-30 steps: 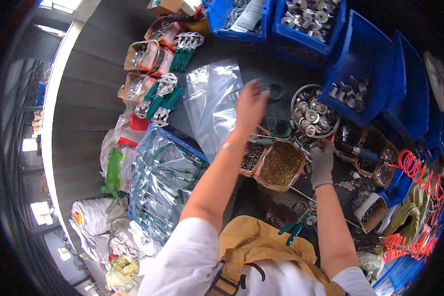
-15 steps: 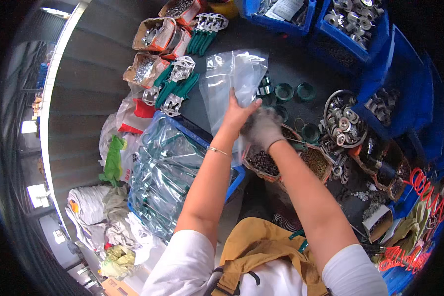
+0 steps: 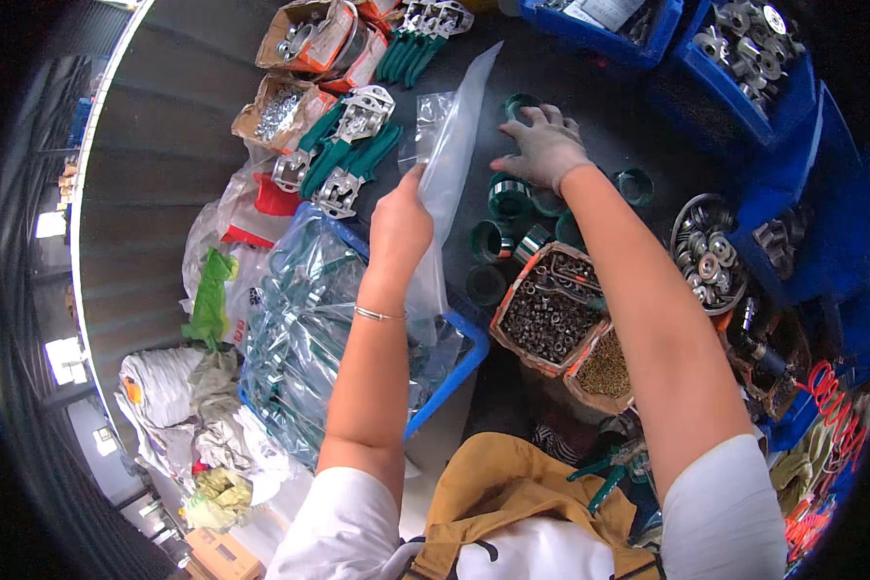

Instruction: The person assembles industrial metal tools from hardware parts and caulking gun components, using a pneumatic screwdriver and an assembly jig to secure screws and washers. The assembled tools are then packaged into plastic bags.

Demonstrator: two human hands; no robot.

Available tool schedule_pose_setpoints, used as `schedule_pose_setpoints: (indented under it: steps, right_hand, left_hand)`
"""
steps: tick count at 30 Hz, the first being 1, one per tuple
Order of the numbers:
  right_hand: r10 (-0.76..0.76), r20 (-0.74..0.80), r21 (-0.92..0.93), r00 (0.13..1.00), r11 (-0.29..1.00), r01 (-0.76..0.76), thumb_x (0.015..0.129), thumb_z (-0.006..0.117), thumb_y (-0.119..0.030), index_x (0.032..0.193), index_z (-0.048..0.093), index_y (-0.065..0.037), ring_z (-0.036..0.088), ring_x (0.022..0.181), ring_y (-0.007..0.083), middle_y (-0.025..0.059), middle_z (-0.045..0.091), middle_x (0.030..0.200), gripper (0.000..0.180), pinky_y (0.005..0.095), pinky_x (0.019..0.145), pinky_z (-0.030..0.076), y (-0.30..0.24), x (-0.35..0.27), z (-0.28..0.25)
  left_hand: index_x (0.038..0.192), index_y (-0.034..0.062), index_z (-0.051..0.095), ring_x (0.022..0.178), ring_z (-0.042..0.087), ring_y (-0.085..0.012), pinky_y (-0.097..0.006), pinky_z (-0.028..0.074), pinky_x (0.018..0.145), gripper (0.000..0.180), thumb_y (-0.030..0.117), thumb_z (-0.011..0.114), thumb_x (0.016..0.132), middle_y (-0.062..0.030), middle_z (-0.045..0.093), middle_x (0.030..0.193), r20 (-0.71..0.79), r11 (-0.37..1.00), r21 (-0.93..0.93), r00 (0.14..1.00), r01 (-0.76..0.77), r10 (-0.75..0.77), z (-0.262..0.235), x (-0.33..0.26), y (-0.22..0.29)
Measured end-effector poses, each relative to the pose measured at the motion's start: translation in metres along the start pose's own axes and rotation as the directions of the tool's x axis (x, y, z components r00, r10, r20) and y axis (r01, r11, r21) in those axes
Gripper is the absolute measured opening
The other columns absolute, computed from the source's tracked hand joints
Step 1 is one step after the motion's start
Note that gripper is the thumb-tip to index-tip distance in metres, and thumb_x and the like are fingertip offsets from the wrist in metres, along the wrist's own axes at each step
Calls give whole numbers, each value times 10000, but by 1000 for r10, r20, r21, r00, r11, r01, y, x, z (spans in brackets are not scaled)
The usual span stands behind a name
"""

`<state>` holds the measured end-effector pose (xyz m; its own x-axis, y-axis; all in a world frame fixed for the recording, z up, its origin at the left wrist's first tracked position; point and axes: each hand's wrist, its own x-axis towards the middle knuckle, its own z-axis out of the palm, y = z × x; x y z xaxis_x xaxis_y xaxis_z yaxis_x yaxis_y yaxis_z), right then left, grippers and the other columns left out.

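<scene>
Head view: left hand point(image 3: 401, 222) pinches a thin, shiny clear plastic bag point(image 3: 454, 145). Gloved right hand point(image 3: 546, 150) lies spread on round green rings point(image 3: 508, 196) just below it.

The person wears a white short-sleeved shirt, its sleeves ending above the elbows, under a mustard-yellow apron with dark straps at the chest. The left hand point(image 3: 401, 222) is bare, with a thin silver bangle point(image 3: 377, 314) at the wrist. The right hand point(image 3: 548, 150) is in a pale grey glove (snug, knitted-looking).
</scene>
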<state>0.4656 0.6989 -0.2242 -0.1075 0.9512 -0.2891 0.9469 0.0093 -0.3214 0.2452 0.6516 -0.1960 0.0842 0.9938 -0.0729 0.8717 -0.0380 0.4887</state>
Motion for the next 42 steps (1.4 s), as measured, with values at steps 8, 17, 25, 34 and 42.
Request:
schedule_pose_setpoints:
  steps: [8,17,25,34,42]
  right_hand:
    - [29,285,-140,958,990,11,650,643,-681,1333,494,-270,146,1406,361,147,197,1516,811,663,1064,106,-22,14,3]
    - [154,378,-74,913,988,-137,750,584,-598,1250,555,-317,192,1380,414,163,230,1491,575,585,1048,275,47,-13,-9]
    - [170,444,-70,880,985,-155,794,552,-562,1303,500,-307,256,1360,389,145,219,1500,572,570,1047,291,73,-60,-14]
    - [305,78,2,949,952,-306,925,409,-471,1263,557,-201,453,1241,332,141,470,1352,458,488,995,392,122,-64,-11]
    - [310,454,-139,835,951,-277,975,309,-435,1222,583,-127,491,1198,323,141,527,1280,480,457,962,418,115,-64,-14]
  left_hand:
    - [1247,106,536,924,585,-445,-494,453,807,509,-35,434,769,-287,614,956,45,970,-245,999,1,11,53,-30,-12]
    - [1276,179,526,952,592,-426,-483,477,811,562,-35,464,760,-238,610,1041,135,998,45,990,-43,37,44,-20,32]
    - [1274,264,520,909,630,-383,-463,521,734,508,34,461,824,-181,594,1096,104,877,457,988,-147,111,57,-19,42]
    - [1277,83,518,976,597,-410,-438,479,823,476,100,534,801,-248,621,1053,248,982,-162,967,95,-53,88,-21,21]
    - [1253,63,531,982,594,-419,-457,467,843,449,98,550,806,-265,624,1032,328,999,-42,944,-4,18,79,-3,31]
